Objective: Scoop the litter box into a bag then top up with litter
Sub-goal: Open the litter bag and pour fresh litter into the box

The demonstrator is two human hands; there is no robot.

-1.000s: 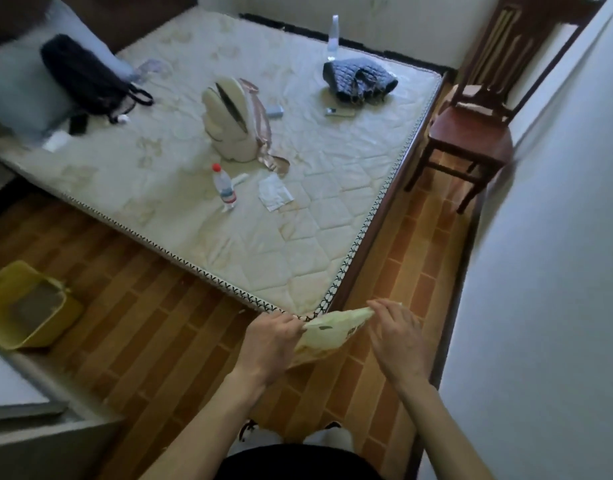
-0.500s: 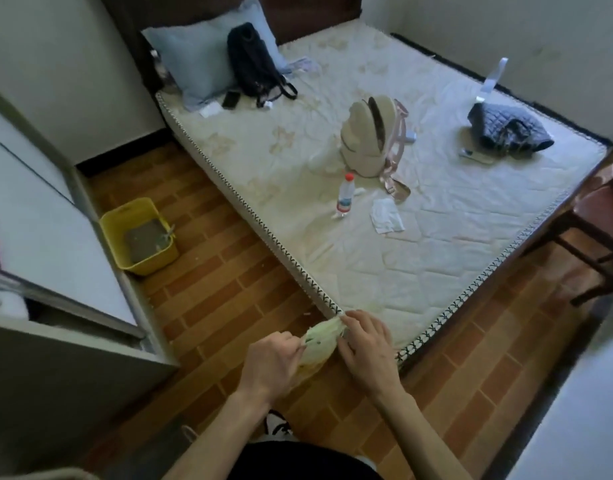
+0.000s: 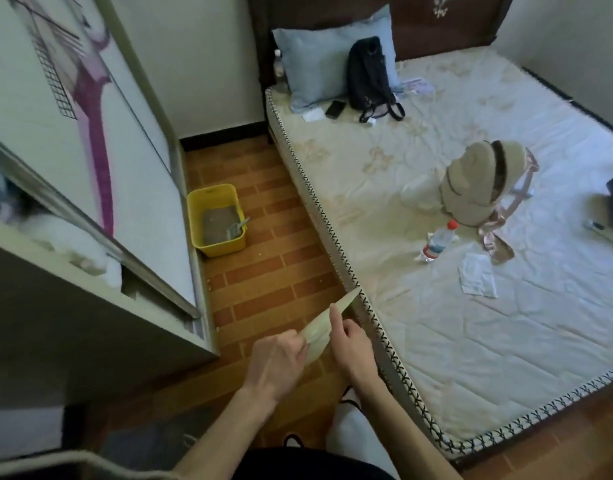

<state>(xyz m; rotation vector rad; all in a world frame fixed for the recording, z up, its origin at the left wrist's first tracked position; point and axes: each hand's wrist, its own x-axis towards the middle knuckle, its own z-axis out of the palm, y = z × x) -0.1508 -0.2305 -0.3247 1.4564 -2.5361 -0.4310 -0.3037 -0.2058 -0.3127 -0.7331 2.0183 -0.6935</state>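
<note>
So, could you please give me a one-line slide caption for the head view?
Both hands, left and right, hold a folded pale bag near the yellow litter box with its scoop.

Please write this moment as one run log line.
phase: bag preparation | left hand: pinches bag | right hand: pinches bag | litter box: on floor, scoop inside, untouched

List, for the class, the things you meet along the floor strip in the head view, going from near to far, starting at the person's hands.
left hand and right hand holding the folded bag → bare brick-pattern floor → yellow litter box with scoop → dark skirting board
</note>
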